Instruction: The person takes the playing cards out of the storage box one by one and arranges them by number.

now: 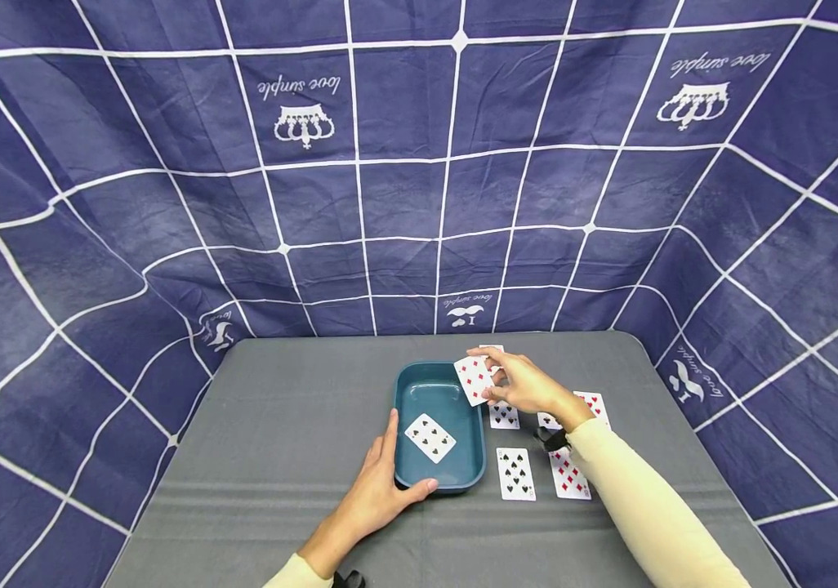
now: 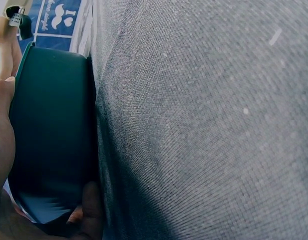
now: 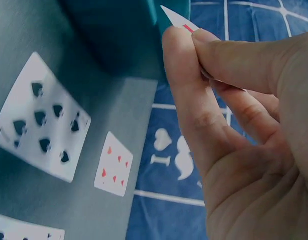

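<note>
A blue-green tray (image 1: 439,482) stands on the table with a spade playing card (image 1: 430,438) lying face up inside. My left hand (image 1: 375,494) rests at the tray's near left corner, its fingers straight along the left side and the thumb by the front rim. In the left wrist view, the thumb and fingers touch the tray's outer wall (image 2: 54,125). Over the tray's right rim, my right hand (image 1: 529,384) pinches a diamond playing card (image 1: 473,379) between thumb and fingers. Only a corner of that card (image 3: 178,20) shows in the right wrist view.
Several cards lie face up right of the tray, including a spade card (image 1: 517,474), a diamond card (image 1: 570,478) and a heart card (image 1: 595,406). My right arm partly covers some. Blue gridded cloth (image 1: 404,196) hangs behind and beside the grey table (image 1: 301,408).
</note>
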`<action>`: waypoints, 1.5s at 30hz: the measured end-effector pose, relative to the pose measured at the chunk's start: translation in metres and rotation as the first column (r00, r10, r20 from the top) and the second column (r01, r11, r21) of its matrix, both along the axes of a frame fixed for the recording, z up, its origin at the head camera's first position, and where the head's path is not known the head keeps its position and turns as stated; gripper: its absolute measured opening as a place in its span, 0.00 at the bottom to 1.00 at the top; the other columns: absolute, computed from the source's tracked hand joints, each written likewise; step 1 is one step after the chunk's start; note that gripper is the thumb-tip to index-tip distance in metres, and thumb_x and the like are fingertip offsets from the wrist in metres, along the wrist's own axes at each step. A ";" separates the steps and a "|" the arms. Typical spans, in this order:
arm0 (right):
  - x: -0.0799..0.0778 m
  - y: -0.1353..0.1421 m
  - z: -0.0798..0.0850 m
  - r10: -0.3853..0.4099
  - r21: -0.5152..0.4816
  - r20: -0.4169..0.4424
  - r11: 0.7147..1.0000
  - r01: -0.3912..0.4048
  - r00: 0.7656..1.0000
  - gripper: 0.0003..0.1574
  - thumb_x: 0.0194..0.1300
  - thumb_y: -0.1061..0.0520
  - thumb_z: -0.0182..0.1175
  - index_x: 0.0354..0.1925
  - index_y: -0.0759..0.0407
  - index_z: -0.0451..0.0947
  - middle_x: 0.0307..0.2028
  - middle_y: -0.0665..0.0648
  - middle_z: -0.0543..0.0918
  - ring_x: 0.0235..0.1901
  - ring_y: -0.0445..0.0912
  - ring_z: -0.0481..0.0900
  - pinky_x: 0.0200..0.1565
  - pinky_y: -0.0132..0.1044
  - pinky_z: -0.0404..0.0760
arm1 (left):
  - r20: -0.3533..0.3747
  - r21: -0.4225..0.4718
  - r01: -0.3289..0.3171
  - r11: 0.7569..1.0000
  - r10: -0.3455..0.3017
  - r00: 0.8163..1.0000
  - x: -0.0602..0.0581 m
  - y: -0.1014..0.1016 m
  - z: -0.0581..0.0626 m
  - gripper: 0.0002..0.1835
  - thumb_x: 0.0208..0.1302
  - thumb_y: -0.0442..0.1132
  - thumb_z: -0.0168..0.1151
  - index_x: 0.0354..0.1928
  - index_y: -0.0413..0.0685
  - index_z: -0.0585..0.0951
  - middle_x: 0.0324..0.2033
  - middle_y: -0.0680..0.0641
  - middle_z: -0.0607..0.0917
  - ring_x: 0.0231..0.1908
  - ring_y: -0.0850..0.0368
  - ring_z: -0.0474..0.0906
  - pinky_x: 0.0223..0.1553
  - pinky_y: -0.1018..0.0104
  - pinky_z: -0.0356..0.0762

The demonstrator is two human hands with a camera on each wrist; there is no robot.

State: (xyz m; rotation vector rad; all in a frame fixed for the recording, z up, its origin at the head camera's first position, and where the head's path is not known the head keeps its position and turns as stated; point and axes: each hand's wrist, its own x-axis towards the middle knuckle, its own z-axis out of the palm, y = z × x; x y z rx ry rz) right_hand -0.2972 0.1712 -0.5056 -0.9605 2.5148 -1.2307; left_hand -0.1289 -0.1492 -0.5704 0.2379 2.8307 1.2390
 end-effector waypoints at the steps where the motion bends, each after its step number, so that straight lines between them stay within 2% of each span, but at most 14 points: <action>1: -0.001 0.003 0.000 -0.014 0.001 -0.004 1.000 0.014 1.000 0.49 0.73 0.73 0.76 0.85 0.57 0.72 0.60 0.70 0.84 0.40 0.45 0.97 0.42 0.38 0.95 | -0.001 0.000 0.001 1.000 -0.001 1.000 0.000 0.000 0.000 0.77 0.63 0.67 0.87 0.98 0.48 0.44 0.78 0.31 0.76 0.77 0.36 0.76 0.77 0.32 0.78; 8: -0.010 0.025 -0.004 -0.104 0.041 -0.052 0.994 0.106 0.993 0.50 0.69 0.70 0.80 0.84 0.58 0.74 0.57 0.66 0.86 0.43 0.44 0.93 0.46 0.35 0.89 | -0.006 -0.001 0.006 1.000 -0.006 1.000 -0.001 0.000 0.000 0.77 0.63 0.68 0.86 0.98 0.48 0.44 0.78 0.30 0.76 0.77 0.34 0.75 0.76 0.30 0.78; 13: -0.018 0.039 -0.012 -0.156 0.049 -0.062 0.986 0.160 0.986 0.51 0.69 0.71 0.80 0.84 0.60 0.73 0.54 0.66 0.89 0.40 0.43 0.91 0.42 0.34 0.88 | 0.002 0.004 0.008 1.000 -0.008 1.000 0.000 0.001 0.001 0.77 0.63 0.67 0.87 0.98 0.48 0.44 0.79 0.30 0.76 0.78 0.34 0.75 0.76 0.31 0.78; 17: -0.023 0.048 -0.019 -0.216 0.062 -0.110 0.973 0.224 0.970 0.50 0.69 0.70 0.80 0.84 0.61 0.73 0.55 0.67 0.89 0.40 0.45 0.89 0.40 0.35 0.85 | 0.005 0.007 0.007 1.000 -0.007 1.000 0.001 0.001 0.001 0.77 0.63 0.67 0.87 0.98 0.49 0.44 0.80 0.30 0.75 0.79 0.33 0.74 0.77 0.30 0.77; 22: -0.027 0.058 -0.028 -0.270 0.102 -0.142 0.953 0.285 0.952 0.49 0.71 0.68 0.79 0.84 0.62 0.72 0.55 0.68 0.86 0.43 0.48 0.87 0.45 0.40 0.82 | 0.010 0.008 0.005 1.000 -0.005 1.000 0.002 0.001 0.002 0.78 0.63 0.67 0.87 0.98 0.50 0.43 0.80 0.30 0.75 0.79 0.34 0.74 0.77 0.30 0.77; 28: -0.032 0.072 -0.039 -0.335 0.129 -0.136 0.927 0.352 0.932 0.50 0.72 0.67 0.79 0.85 0.64 0.70 0.56 0.69 0.83 0.43 0.50 0.86 0.44 0.43 0.82 | 0.006 0.010 0.011 1.000 -0.011 1.000 0.002 0.001 0.000 0.78 0.63 0.67 0.87 0.98 0.50 0.43 0.78 0.31 0.76 0.78 0.35 0.75 0.77 0.31 0.77; 34: -0.039 0.082 -0.049 -0.387 0.181 -0.138 0.895 0.407 0.912 0.51 0.73 0.66 0.78 0.87 0.65 0.67 0.57 0.70 0.83 0.42 0.50 0.85 0.47 0.47 0.81 | 0.005 0.002 0.009 1.000 -0.009 1.000 0.001 0.000 -0.001 0.78 0.63 0.67 0.87 0.98 0.51 0.43 0.79 0.31 0.76 0.78 0.35 0.75 0.77 0.31 0.77; 39: -0.043 0.087 -0.051 -0.397 0.205 -0.157 0.883 0.423 0.904 0.51 0.72 0.66 0.78 0.85 0.67 0.68 0.56 0.73 0.85 0.42 0.54 0.86 0.53 0.56 0.84 | 0.013 0.009 0.000 1.000 0.000 1.000 0.000 -0.001 -0.001 0.78 0.63 0.66 0.88 0.98 0.50 0.43 0.79 0.31 0.75 0.79 0.35 0.75 0.77 0.31 0.77; 40: -0.047 0.089 -0.055 -0.396 0.201 -0.165 0.883 0.424 0.903 0.51 0.71 0.66 0.78 0.85 0.68 0.68 0.56 0.73 0.86 0.44 0.56 0.86 0.54 0.60 0.84 | 0.016 0.010 -0.003 1.000 0.002 1.000 -0.001 -0.001 -0.001 0.78 0.63 0.66 0.88 0.98 0.51 0.43 0.80 0.31 0.75 0.79 0.35 0.74 0.77 0.31 0.77; 45: -0.079 0.109 -0.099 -0.403 0.199 -0.252 0.868 0.455 0.880 0.51 0.67 0.63 0.81 0.82 0.66 0.72 0.51 0.70 0.85 0.52 0.63 0.83 0.61 0.65 0.82 | 0.010 0.008 -0.003 1.000 0.003 1.000 -0.001 -0.002 -0.002 0.77 0.63 0.66 0.87 0.98 0.51 0.44 0.80 0.31 0.75 0.79 0.34 0.75 0.77 0.31 0.78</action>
